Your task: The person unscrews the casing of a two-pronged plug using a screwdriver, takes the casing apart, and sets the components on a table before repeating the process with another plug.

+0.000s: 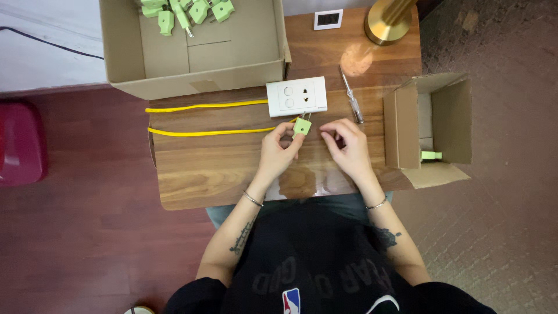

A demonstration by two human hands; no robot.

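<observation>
Near the middle of the frame a small green plug is pinched between the fingertips of the left hand, its two metal prongs pointing up toward the white socket plate that lies just above it on the wooden table. The right hand is held just right of the plug with its fingers curled loosely and nothing clearly gripped; a narrow gap is seen between the two hands. Two runs of yellow cable are laid across the table from its left edge, the lower one ending at the plug and the upper one at the socket plate. A screwdriver with a clear handle lies just right of the socket plate, near the right hand. The upper left of the frame is filled by a large open cardboard box holding more green plugs, its front wall standing close above the cables. At the right edge of the table a smaller cardboard box lies on its side, one green plug inside it, its flap close to the right wrist. A brass lamp base stands at the upper right of the table. Bare wood is left in front of the hands, down to the near table edge, and left of the left hand below the cables.
</observation>
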